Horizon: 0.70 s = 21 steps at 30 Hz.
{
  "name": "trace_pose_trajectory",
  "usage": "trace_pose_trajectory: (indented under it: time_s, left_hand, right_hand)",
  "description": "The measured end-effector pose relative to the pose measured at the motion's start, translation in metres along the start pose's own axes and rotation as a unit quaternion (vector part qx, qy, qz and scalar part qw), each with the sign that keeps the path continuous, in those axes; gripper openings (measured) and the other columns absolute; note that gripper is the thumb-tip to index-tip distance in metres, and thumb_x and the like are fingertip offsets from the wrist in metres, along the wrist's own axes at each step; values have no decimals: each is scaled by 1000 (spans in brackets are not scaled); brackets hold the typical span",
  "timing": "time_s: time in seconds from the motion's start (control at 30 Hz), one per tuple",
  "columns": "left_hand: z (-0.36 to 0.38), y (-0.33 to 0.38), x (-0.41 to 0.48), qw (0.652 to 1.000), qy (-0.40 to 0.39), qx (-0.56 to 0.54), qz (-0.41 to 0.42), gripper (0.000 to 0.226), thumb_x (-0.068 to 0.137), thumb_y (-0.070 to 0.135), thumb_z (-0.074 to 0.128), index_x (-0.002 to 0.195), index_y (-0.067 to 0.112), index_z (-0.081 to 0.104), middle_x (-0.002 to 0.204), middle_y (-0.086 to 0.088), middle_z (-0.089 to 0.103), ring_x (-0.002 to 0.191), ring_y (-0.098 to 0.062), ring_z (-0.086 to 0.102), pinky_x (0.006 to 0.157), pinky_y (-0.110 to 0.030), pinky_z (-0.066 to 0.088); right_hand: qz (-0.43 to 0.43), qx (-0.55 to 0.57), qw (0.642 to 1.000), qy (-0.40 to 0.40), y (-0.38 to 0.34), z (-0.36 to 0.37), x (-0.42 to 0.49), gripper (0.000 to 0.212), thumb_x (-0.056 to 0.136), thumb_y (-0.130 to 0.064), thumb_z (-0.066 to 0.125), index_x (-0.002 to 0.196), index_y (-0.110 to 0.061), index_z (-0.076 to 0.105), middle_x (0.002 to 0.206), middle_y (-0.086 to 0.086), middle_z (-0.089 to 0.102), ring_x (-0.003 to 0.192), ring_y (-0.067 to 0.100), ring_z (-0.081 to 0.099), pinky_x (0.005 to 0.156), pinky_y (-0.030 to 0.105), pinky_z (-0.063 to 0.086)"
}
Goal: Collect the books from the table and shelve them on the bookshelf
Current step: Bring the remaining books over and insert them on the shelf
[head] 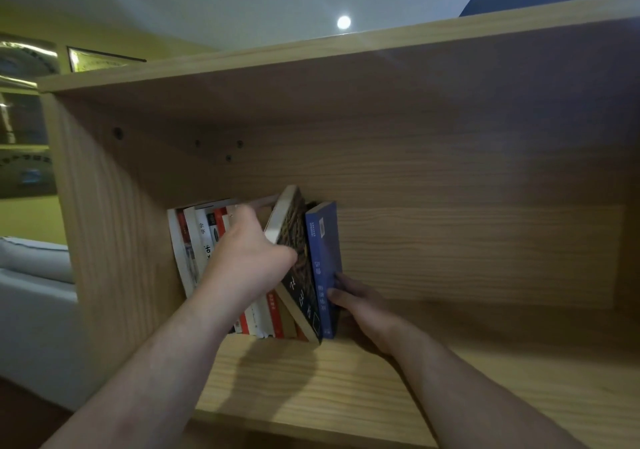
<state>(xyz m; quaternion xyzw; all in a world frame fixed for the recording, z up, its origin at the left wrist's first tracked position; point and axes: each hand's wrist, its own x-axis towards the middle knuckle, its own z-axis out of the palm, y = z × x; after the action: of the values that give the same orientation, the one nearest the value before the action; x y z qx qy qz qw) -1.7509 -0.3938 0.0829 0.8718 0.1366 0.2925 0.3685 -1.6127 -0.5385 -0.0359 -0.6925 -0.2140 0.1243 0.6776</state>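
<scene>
Several thin books (pixel 194 241) with white and red spines, packed too tightly for us to count, leaned at the left end of one bookshelf (pixel 450 206) of pale, straight-grained wood. We saw two hands and two further books. Our left hand (pixel 249 258) reached up from a bare forearm. Its fingers were straight and wedged into the gap between that row and the dark book (pixel 298 241), with the thumb laid against the dark patterned cover. That thick paperback tilted leftwards at its top, its cream page edges showing. Touching its right side stood the blue book (pixel 325 241), slim, matte and nearly upright on the shelf. Our right hand (pixel 356 306) came in low, thumb and fingers pinching the blue book's lower edge.
</scene>
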Motion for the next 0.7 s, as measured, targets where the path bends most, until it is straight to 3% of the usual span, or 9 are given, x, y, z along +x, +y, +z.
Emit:
trace_pose_trajectory:
  time_s: [0.07,0.13,0.2,0.27,0.37,0.5,0.6,0.63,0.7]
  left_hand:
    - [-6,12,3,996,-61,-18,-56,52,78,31,69,123,15,48,99,-4,62,84,-22,65,74,-42,60]
    - [-10,21,4,990,-97,-62,-84,48,82,34,69,123,15,53,102,-9,67,89,-27,68,78,-46,61]
    - [-12,22,2,988,-104,-82,-84,32,90,20,64,121,14,56,102,-12,68,89,-29,69,75,-46,62]
    - [-16,11,-4,992,-82,-81,-56,17,93,15,61,109,13,61,95,-11,68,81,-24,67,66,-40,60]
    - [-26,-14,-28,991,-40,-129,-23,7,94,13,62,100,17,64,81,-7,62,67,-17,57,53,-26,42]
    - [-43,-50,-57,968,35,-246,-27,14,91,6,65,93,19,70,84,-18,69,77,-27,62,67,-35,46]
    - [-55,-71,-73,918,94,-377,-82,16,83,0,69,88,15,73,73,-8,77,91,-36,70,86,-47,51]
    - [-59,-73,-80,896,98,-422,-95,14,74,7,78,87,11,74,72,-8,77,93,-38,70,90,-50,51]
    - [-62,-79,-89,859,67,-496,-109,53,38,29,95,84,11,78,81,-12,78,83,-37,74,82,-52,55]
  right_hand:
    - [-1,2,1000,7,0,2,1,31,96,-23,66,104,-53,63,108,-14,69,109,13,63,111,43,43]
    - [7,3,1000,11,1,5,2,32,92,-30,69,113,-53,63,123,-6,70,119,20,62,113,49,42]
    - [3,0,1000,15,2,4,1,43,84,-39,73,124,-52,60,134,-2,66,125,22,60,114,52,40]
    - [4,7,1000,4,-1,4,1,32,88,-36,71,110,-56,62,132,-3,67,124,22,61,114,52,40]
    - [6,3,1000,-13,-2,1,-2,25,89,-36,70,105,-56,66,131,-8,67,127,19,58,117,52,37]
    - [-16,15,999,-26,-3,1,-4,25,94,-30,65,108,-51,66,125,-10,68,124,15,58,114,48,39]
    - [-43,-14,999,-15,-8,12,-5,33,101,-18,57,111,-49,52,116,-18,64,107,1,58,90,25,48]
    - [-42,-28,999,-14,-11,19,-7,34,101,-20,57,114,-50,50,120,-18,64,108,2,59,91,26,49]
    - [-54,-48,997,3,-8,27,-1,36,99,-24,63,122,-51,55,123,-15,69,110,9,64,96,33,52]
